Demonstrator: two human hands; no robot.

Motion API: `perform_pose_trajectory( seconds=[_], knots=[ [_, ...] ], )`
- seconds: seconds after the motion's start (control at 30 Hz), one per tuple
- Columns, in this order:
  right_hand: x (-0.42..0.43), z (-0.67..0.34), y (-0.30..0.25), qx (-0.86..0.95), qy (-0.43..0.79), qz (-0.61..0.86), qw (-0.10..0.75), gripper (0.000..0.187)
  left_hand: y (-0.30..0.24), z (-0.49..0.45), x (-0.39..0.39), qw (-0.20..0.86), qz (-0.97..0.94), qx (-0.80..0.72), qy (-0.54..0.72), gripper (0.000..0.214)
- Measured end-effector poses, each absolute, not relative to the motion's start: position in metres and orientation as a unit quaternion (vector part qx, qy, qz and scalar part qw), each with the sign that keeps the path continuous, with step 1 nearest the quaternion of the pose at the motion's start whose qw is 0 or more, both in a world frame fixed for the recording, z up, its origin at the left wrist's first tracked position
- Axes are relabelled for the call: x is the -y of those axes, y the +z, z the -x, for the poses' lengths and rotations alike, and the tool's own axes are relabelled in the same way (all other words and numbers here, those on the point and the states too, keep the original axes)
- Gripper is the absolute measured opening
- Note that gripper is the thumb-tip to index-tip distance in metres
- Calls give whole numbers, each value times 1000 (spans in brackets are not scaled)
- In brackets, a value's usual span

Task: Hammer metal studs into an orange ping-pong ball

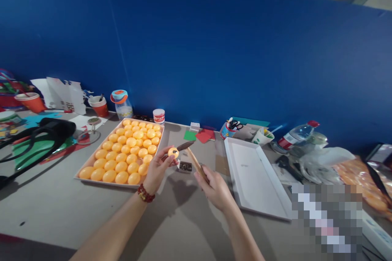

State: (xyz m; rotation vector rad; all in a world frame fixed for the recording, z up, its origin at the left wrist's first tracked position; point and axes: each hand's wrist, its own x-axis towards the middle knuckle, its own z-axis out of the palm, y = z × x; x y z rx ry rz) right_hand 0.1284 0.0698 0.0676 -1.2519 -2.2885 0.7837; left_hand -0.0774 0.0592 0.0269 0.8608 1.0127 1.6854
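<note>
My left hand (157, 169), with a beaded bracelet at the wrist, pinches an orange ping-pong ball (173, 153). A small dark mark or piece shows on the ball's face. My right hand (216, 187) is wrapped round the wooden handle of a hammer (196, 161). Its dark, tapered head (185, 145) lies close to the ball's upper right; I cannot tell if they touch. Below the ball, a small open box (185, 166) of dark bits rests on the table. Left of my left hand, a shallow tray (119, 186) holds many more orange balls.
On the right lies a white tray (260, 191). Behind are red and green paper squares (204, 135), a pen cup with scissors (228, 130) and a white jar (159, 116). A bottle (295, 136) stands far right; a black strap (45, 142) lies left. A blue wall (196, 49) rises behind.
</note>
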Motion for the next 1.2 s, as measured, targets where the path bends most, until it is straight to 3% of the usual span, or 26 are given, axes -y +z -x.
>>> perform_pose_trajectory(
  seconds=[0.13,0.4,0.73,0.9,1.2],
  knots=[
    [-70,-128,68,827,281,444,201,24,25,78,-60,483,-348,-409,691,43],
    [-71,-130,65,791,318,448,269,29,30,76,-57,486,-357,-397,692,42],
    [-81,-123,48,762,306,475,314,19,30,74,-58,511,-318,-419,680,36],
    [-92,-116,34,770,260,505,292,18,27,66,-60,547,-265,-430,668,34],
    [-109,-94,25,816,162,514,211,12,24,58,-51,496,-403,-405,653,39]
  ],
)
